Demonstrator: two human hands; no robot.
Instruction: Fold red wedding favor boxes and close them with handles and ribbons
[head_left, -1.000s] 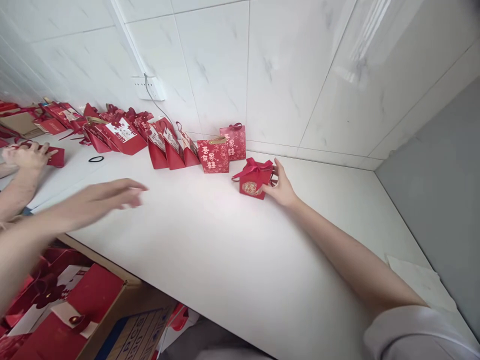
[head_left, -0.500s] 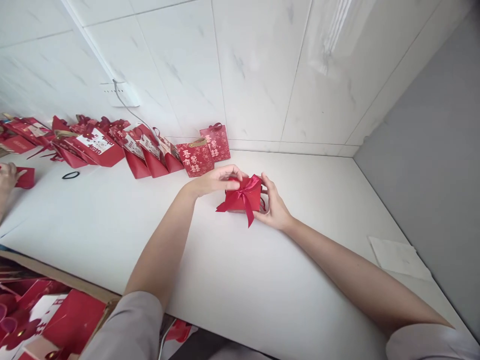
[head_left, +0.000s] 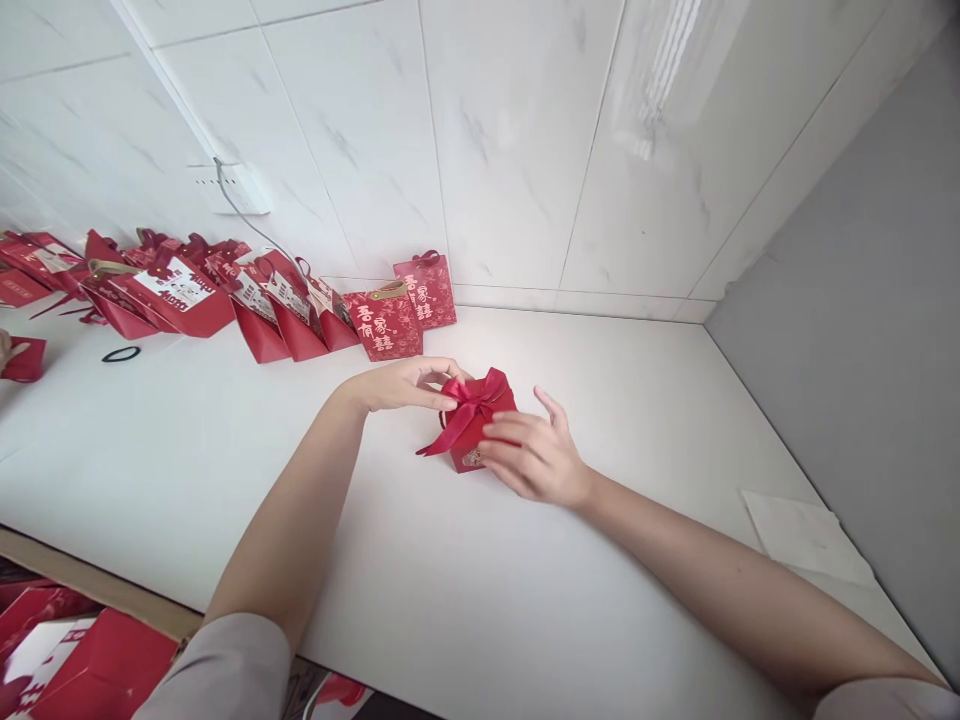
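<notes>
A small red gift box (head_left: 465,445) stands on the white table in front of me, topped with a shiny red ribbon bow (head_left: 480,394). One ribbon tail hangs out to the left, and a gold print shows low on the front. My left hand (head_left: 405,384) grips the box at its upper left, thumb by the bow's knot and fingers partly hidden behind. At the right front, my right hand (head_left: 536,455) has its thumb raised and fingers spread. Its slightly blurred fingertips cover part of the box's front; whether they press on it is unclear.
Two flat red bags (head_left: 386,325) with gold characters lean by the wall. Several red gift boxes (head_left: 180,290) line the left back. A black loop (head_left: 121,354) lies on the table. Another person's hand (head_left: 7,352) is at the far left. A carton (head_left: 112,590) of red boxes sits below.
The box has turned and tipped, so its printed front now shows. My right hand has left the right side and come round to the front, fingers spreading. My left hand stays at the bow.
</notes>
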